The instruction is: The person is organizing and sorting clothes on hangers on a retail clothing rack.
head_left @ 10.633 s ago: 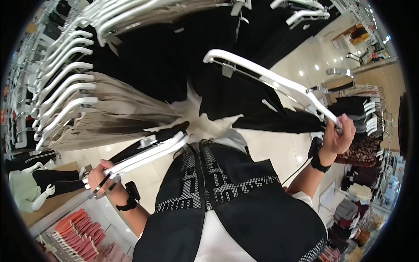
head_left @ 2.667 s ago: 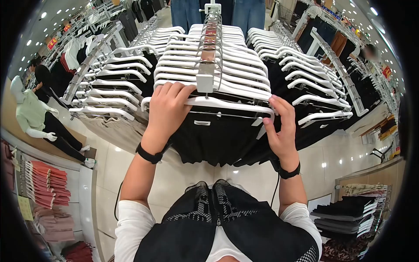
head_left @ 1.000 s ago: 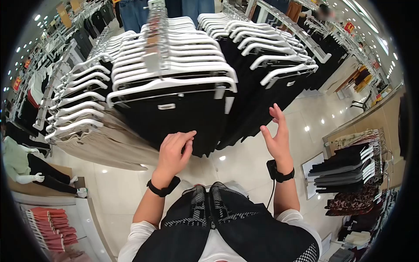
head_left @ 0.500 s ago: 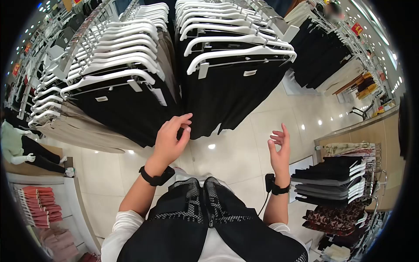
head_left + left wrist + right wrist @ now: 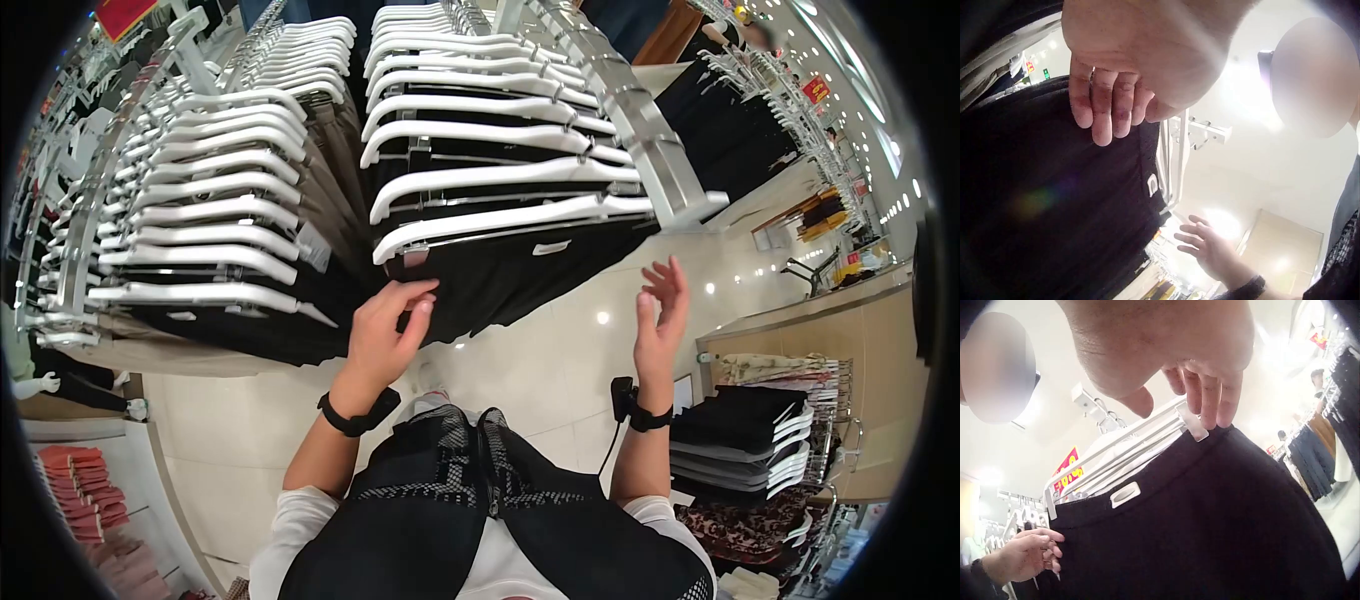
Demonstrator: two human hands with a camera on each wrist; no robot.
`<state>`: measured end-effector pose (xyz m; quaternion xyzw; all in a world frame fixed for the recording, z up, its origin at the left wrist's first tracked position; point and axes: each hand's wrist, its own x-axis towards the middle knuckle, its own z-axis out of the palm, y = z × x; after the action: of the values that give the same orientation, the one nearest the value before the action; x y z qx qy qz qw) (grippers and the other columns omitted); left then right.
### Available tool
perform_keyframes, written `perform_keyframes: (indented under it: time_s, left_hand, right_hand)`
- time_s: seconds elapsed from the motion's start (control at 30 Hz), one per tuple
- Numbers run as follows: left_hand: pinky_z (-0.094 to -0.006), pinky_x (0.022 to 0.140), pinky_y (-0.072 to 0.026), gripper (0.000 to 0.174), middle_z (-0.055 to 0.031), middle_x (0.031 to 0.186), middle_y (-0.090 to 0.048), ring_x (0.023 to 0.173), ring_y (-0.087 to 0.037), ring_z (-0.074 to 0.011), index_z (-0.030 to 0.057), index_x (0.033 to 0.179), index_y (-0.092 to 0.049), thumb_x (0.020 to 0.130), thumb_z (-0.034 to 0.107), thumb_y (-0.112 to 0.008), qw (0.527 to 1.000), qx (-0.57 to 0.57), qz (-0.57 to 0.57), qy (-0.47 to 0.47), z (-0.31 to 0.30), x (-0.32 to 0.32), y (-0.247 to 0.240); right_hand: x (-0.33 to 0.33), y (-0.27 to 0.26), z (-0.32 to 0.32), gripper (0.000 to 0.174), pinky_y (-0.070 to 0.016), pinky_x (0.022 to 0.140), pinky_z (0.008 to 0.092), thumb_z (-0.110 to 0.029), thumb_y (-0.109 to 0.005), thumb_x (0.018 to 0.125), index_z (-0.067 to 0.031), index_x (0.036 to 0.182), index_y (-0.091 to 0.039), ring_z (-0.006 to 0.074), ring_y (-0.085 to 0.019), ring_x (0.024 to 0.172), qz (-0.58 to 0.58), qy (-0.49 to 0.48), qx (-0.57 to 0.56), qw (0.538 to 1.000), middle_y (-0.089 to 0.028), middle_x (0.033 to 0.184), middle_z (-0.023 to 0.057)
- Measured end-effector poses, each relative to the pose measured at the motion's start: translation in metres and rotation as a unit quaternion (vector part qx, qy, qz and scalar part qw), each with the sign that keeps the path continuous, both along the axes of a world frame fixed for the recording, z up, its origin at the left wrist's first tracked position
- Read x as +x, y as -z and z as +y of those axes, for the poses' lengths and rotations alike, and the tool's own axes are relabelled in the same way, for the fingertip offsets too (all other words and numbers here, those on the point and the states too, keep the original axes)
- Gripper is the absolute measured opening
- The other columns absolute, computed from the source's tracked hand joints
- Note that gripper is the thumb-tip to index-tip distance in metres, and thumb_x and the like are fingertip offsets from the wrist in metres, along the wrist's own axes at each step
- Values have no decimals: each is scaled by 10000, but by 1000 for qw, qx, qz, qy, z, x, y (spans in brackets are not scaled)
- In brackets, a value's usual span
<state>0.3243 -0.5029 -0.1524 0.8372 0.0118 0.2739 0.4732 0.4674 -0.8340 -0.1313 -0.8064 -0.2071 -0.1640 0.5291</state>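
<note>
Black trousers (image 5: 500, 285) hang by clips from the front white hanger (image 5: 520, 222) on the right-hand rail. They bear a small pale tag (image 5: 1125, 495) at the waistband. My left hand (image 5: 385, 328), fingers loosely bent and holding nothing, is close before the trousers at their left side. In the left wrist view its fingers (image 5: 1103, 109) overlap the dark cloth. My right hand (image 5: 662, 312) is raised below the rail's end, its fingers loosely spread with nothing in them. From the right wrist, the black cloth (image 5: 1210, 519) fills much of the view.
Several white hangers with dark and beige trousers crowd the left rail (image 5: 85, 230). The right metal rail (image 5: 640, 130) ends in a jutting white tip. A mannequin hand (image 5: 45, 383) shows far left. Coral garments (image 5: 80, 480) hang lower left; a stack of dark clothes (image 5: 745, 430) is lower right.
Earlier both hands carried white hangers, then handled the middle rail's front hanger and let go. Since then the view has swung to the right-hand rail, and the hands now stand before its trousers.
</note>
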Motion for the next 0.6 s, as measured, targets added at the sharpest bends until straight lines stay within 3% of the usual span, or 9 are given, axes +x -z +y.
perform_keyframes:
  time_s: [0.13,0.17,0.23,0.33,0.4,0.57,0.6]
  left_hand:
    - [-349,714,-568,202,-132,913,-717,790,-722,-262,6,1118,-709,927,-12,-647,998,2,-36,-47,20,21,25]
    - [-345,693,-564,207,-141,907,-717,787,-718,-253,-2,1107,-707,916,-46,-641,998,-23,-41,-44,19,24,31]
    - [-321,732,-586,180,-150,945,-715,811,-733,-228,-34,1102,-696,940,-55,-618,1000,-13,-15,0,21,28,31]
    - [-299,690,-605,189,-179,958,-755,765,-761,-209,-47,1112,-711,957,-50,-602,994,-80,23,64,19,32,31]
    - [-310,676,-601,196,-177,935,-778,753,-763,-218,-37,1094,-735,940,-52,-614,994,-67,37,77,17,39,28]
    - [-332,675,-584,208,-154,926,-786,738,-754,-247,-27,1059,-748,894,-75,-631,998,60,12,4,13,46,26]
    - [-334,679,-581,206,-150,927,-785,740,-752,-254,-27,1049,-745,885,-83,-632,997,74,3,-20,10,48,28]
  right_hand:
    - [49,-5,-9,542,-407,1124,429,-223,-560,1058,-30,1544,-418,283,-513,1366,-80,89,-16,993,-503,1499,201]
    - [58,-5,-12,565,-356,1178,445,-311,-508,1084,-10,1550,-400,297,-438,1443,-69,78,1,995,-459,1543,213]
    - [68,-6,-9,594,-337,1198,456,-360,-487,1092,5,1552,-391,312,-427,1459,-42,63,8,997,-457,1547,220]
    - [83,-1,0,692,-328,1211,474,-479,-435,1100,45,1549,-373,341,-436,1461,-53,30,-1,998,-469,1536,239]
    - [92,-9,8,725,-354,1188,467,-520,-422,1093,55,1533,-392,339,-475,1423,-65,19,23,997,-497,1502,244]
    - [126,-12,7,896,-462,1035,424,-710,-329,1041,66,1455,-503,284,-593,1235,-64,28,32,997,-616,1330,205]
    - [137,-10,-4,923,-443,1050,437,-740,-335,1024,55,1463,-499,278,-590,1215,-61,-17,45,997,-623,1295,187]
